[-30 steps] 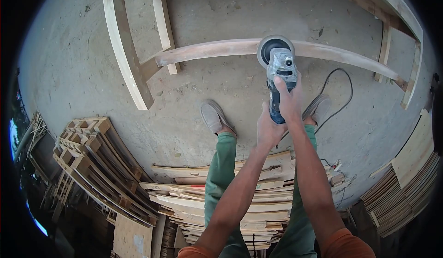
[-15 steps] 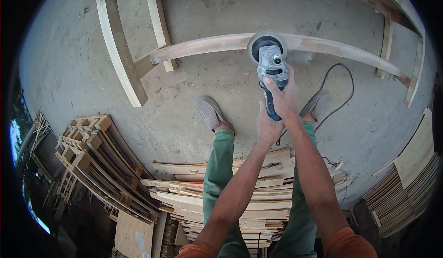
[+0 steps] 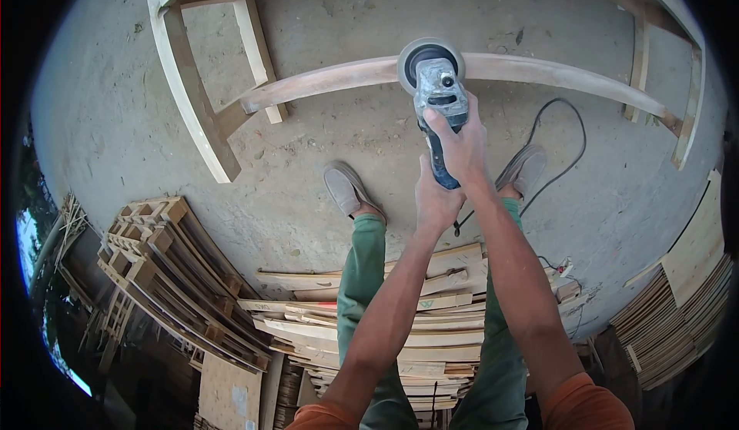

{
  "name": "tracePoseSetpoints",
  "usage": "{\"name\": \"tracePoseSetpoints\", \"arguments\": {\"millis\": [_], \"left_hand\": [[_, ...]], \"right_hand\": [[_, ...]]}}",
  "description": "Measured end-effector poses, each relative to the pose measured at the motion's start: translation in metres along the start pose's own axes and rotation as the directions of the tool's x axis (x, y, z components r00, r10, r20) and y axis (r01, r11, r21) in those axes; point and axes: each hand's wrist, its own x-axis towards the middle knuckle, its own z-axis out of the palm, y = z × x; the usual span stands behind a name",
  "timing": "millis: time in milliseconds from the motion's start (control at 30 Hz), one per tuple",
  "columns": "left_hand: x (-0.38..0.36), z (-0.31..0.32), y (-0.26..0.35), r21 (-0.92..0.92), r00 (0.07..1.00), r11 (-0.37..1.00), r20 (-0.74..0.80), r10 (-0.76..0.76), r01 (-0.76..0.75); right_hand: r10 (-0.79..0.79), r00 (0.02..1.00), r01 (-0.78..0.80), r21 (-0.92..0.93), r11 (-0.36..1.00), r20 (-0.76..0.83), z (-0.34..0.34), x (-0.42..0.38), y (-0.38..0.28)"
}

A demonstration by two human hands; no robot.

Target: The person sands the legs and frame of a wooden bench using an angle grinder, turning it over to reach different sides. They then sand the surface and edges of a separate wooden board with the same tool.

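A worn blue-grey power sander (image 3: 443, 95) rests with its round disc on the curved wooden rail (image 3: 539, 70) of a frame, near the rail's middle. My right hand (image 3: 462, 141) wraps round the body of the tool, thumb on top. Behind it, my left hand (image 3: 437, 199) grips the dark rear handle. Pale dust coats both hands. The rail joins upright wooden legs (image 3: 192, 91) at the left and more at the right. A black cord (image 3: 583, 133) loops over the floor to the right of the tool.
Stacked curved wooden frames (image 3: 181, 268) lean at the lower left. Between and behind my legs lie layered boards (image 3: 439, 337). Thin sheets (image 3: 681, 314) are piled at the lower right. My shoes (image 3: 346, 187) stand apart on the concrete floor (image 3: 292, 199).
The sander and both my hands have moved a little left and up along the rail. The view has shifted slightly as well.
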Motion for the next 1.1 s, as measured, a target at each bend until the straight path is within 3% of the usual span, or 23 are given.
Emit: {"name": "tracePoseSetpoints", "arguments": {"millis": [67, 167, 267, 333, 367, 433, 467, 567, 733, 867, 967, 1033, 1100], "left_hand": [[-0.006, 0.025, -0.008, 0.065, 0.998, 0.996, -0.013, 0.066, -0.065], [-0.014, 0.041, -0.010, 0.041, 0.999, 0.999, 0.047, -0.002, 0.001], [-0.009, 0.033, -0.008, 0.105, 0.995, 0.994, 0.100, 0.002, -0.012], [-0.010, 0.031, -0.015, 0.000, 1.000, 1.000, -0.025, 0.018, -0.018], [-0.008, 0.030, -0.017, 0.008, 1.000, 1.000, -0.016, 0.015, -0.015], [-0.002, 0.027, -0.014, -0.036, 0.975, 0.983, -0.136, 0.174, -0.180], [-0.003, 0.029, -0.012, -0.024, 0.975, 0.983, -0.137, 0.178, -0.183], [-0.004, 0.041, 0.003, 0.121, 1.000, 0.992, 0.019, 0.012, -0.015], [-0.008, 0.103, 0.002, 0.088, 0.999, 0.996, 0.032, 0.010, -0.013], [-0.013, 0.118, -0.012, 0.102, 0.998, 0.995, 0.058, 0.012, -0.018], [-0.017, 0.104, -0.012, 0.093, 0.999, 0.995, 0.037, 0.036, -0.040], [-0.010, 0.093, -0.016, -0.005, 0.997, 0.998, -0.046, 0.070, -0.070], [-0.003, 0.089, -0.012, -0.029, 0.989, 0.990, -0.056, 0.139, -0.141]], "right_hand": [[0.027, 1.000, -0.028, -0.026, 0.999, -0.015, -0.026, -0.007, 0.000], [0.018, 0.995, -0.019, -0.004, 1.000, -0.097, -0.047, -0.011, 0.021], [0.052, 0.997, -0.051, 0.013, 0.999, -0.055, -0.041, -0.011, 0.013], [0.027, 1.000, -0.026, 0.017, 1.000, -0.015, -0.025, -0.006, 0.007], [0.029, 0.999, -0.027, -0.059, 0.998, 0.039, -0.018, -0.004, 0.001], [0.032, 0.996, -0.022, -0.125, 0.992, 0.081, -0.025, 0.000, -0.001], [0.041, 0.998, -0.034, -0.107, 0.994, 0.055, -0.027, 0.000, -0.001], [0.040, 0.999, -0.039, -0.023, 0.999, 0.014, -0.046, 0.006, 0.002], [0.001, 0.997, 0.000, 0.008, 1.000, -0.074, -0.105, 0.013, 0.018], [0.065, 0.995, -0.060, 0.071, 0.996, -0.071, -0.123, 0.004, 0.028], [0.030, 0.999, -0.030, 0.023, 0.999, -0.034, -0.103, 0.005, 0.030], [-0.001, 1.000, 0.001, 0.019, 1.000, -0.013, -0.088, 0.005, 0.020], [0.091, 0.989, -0.075, -0.131, 0.989, 0.119, -0.083, 0.010, 0.007]]}}
